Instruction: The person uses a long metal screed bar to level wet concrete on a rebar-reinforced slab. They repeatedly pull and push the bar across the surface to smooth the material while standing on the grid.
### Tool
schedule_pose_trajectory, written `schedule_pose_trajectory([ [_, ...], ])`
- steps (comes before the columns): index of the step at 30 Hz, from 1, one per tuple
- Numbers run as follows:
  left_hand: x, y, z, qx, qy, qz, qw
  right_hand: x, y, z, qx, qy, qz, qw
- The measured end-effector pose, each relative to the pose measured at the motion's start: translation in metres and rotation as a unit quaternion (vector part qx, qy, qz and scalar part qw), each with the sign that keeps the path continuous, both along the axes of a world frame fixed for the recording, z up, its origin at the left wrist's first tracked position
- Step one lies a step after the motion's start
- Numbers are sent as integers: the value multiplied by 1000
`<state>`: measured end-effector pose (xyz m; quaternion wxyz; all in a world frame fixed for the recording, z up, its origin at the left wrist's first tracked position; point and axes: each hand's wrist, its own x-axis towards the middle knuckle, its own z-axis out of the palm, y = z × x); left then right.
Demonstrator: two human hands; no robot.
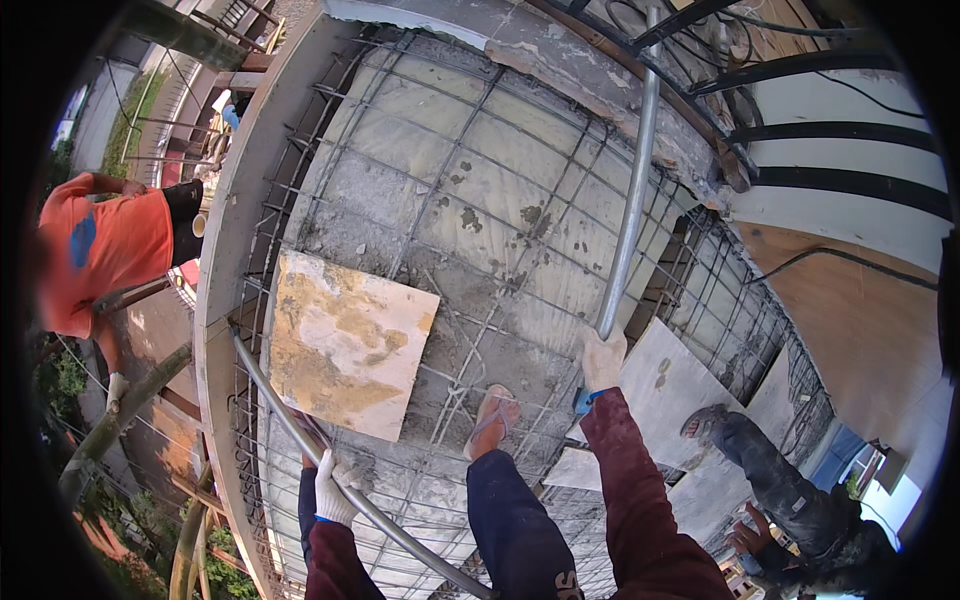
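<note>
My right hand [603, 360], in a white glove, is closed round the lower end of a grey metal pipe [632, 190]. That pipe slants up and away over the rebar mesh [480, 95] to the far edge. My left hand [334, 492], gloved too, grips a second metal pipe [272, 393], which runs from the formwork edge at the left down to the bottom of the view. Beside it lies a square, stained plywood board [350, 345] on the mesh. My sandalled foot [494, 418] stands on the mesh between my hands.
A person in an orange shirt [120, 255] stands beyond the side formwork board [225, 230], near bamboo poles [120, 425]. Another person's dark-clad leg [770, 465] is at the right, by grey boards [672, 385]. Black metal bars [830, 132] project at the upper right.
</note>
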<state>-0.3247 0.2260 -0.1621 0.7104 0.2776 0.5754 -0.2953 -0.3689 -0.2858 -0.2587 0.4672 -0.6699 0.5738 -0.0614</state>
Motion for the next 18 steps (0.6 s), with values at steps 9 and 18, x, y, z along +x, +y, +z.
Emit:
schedule_pose_trajectory([
  [9,18,-7,-13,7,-8,-20,1000,215,-236,66,-410,126,256,867],
  [18,79,-85,9,92,5,53,994,82,193,306,270,147,677,668],
])
